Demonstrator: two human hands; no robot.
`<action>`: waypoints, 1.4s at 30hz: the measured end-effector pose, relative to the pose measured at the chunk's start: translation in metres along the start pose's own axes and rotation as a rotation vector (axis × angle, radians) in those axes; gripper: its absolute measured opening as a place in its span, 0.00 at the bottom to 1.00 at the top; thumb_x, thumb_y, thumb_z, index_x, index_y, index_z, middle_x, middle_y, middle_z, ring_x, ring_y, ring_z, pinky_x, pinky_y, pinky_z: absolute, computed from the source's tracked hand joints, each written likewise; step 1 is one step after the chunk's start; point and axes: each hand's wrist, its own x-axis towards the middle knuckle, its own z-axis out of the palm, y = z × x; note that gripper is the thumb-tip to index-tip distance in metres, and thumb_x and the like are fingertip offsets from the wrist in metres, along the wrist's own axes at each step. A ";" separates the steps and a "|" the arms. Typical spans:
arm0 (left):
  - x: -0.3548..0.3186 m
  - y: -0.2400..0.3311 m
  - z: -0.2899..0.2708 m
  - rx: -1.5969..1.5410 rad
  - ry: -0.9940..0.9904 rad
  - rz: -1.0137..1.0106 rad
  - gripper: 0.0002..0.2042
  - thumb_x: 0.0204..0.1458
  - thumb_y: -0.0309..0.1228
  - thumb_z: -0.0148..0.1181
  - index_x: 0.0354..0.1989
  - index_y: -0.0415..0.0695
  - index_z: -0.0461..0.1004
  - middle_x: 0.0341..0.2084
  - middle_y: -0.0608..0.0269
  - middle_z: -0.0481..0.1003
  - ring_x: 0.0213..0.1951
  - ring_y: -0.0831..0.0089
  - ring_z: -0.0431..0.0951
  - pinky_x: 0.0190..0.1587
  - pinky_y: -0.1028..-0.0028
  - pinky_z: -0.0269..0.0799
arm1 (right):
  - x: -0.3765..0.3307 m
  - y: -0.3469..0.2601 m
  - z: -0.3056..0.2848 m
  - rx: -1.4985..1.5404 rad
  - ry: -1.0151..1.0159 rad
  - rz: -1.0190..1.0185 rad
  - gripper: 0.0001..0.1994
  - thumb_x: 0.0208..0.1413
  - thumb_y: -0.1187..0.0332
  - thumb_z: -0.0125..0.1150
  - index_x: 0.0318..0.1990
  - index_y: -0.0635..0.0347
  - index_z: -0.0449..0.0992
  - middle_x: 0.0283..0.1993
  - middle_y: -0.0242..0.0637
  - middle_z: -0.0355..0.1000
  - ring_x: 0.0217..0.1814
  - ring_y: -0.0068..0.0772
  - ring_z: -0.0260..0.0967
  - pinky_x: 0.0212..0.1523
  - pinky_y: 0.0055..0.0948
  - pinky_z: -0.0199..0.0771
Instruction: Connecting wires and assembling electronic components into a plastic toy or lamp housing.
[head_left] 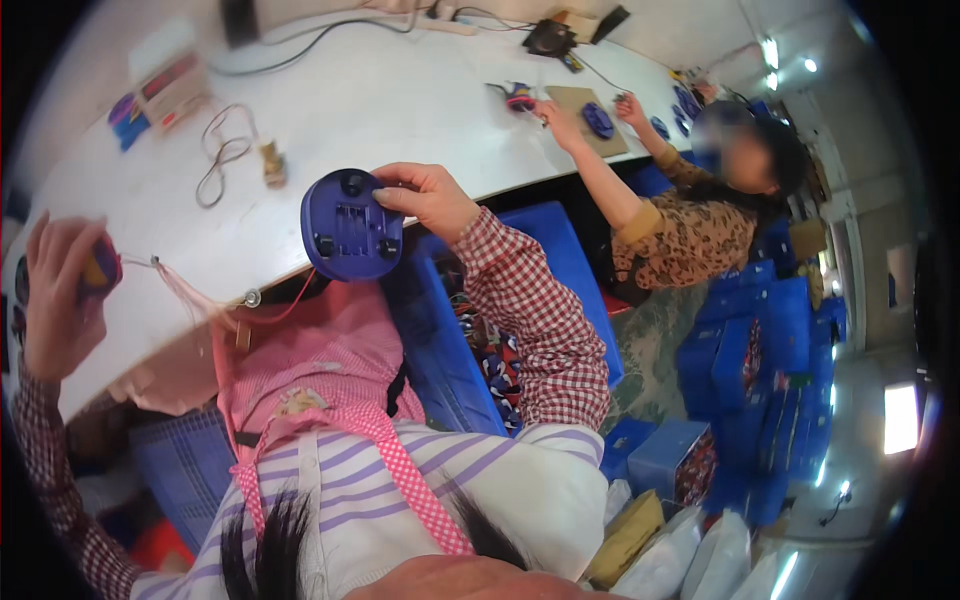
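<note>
My right hand (430,197) pinches the upper right edge of a purple round plastic base (335,232), held up at the table's front edge. Its face shows a slotted compartment like a battery bay and three black round parts near the rim. At the far left, my left hand (68,290) is closed round a small purple-and-yellow piece with a pink rim (103,265), partly hidden by the fingers. Thin pinkish wires (185,290) hang between this piece and the base, with a small round metal part (252,298) along them.
On the white table (350,100) lie a looped cord (222,150) and a small box (170,85). A blue crate (440,350) of small parts stands by my right arm. To the right, a co-worker (690,210) handles similar purple pieces. Blue bins (765,330) are stacked behind.
</note>
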 end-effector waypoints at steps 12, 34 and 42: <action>-0.069 -0.105 0.135 0.195 -0.188 0.026 0.28 0.29 0.21 0.58 0.47 0.48 0.65 0.40 0.60 0.65 0.50 0.64 0.63 0.65 0.53 0.40 | 0.084 0.057 0.106 -0.026 -0.046 0.158 0.13 0.53 0.74 0.53 0.46 0.68 0.72 0.37 0.38 0.72 0.33 0.23 0.68 0.34 0.16 0.69; -0.069 -0.132 0.186 0.120 -0.080 0.033 0.19 0.42 0.26 0.57 0.47 0.49 0.70 0.57 0.63 0.62 0.64 0.64 0.52 0.68 0.59 0.36 | 0.133 0.091 0.108 -0.481 0.043 -0.037 0.14 0.52 0.70 0.57 0.46 0.66 0.72 0.34 0.36 0.73 0.30 0.21 0.66 0.29 0.15 0.67; -0.062 -0.095 0.183 -0.146 0.240 -0.089 0.28 0.39 0.24 0.54 0.55 0.45 0.65 0.54 0.51 0.63 0.55 0.51 0.61 0.58 0.57 0.56 | 0.132 0.104 0.104 -0.500 0.457 -0.201 0.18 0.45 0.65 0.67 0.40 0.61 0.68 0.35 0.35 0.65 0.32 0.26 0.63 0.33 0.22 0.68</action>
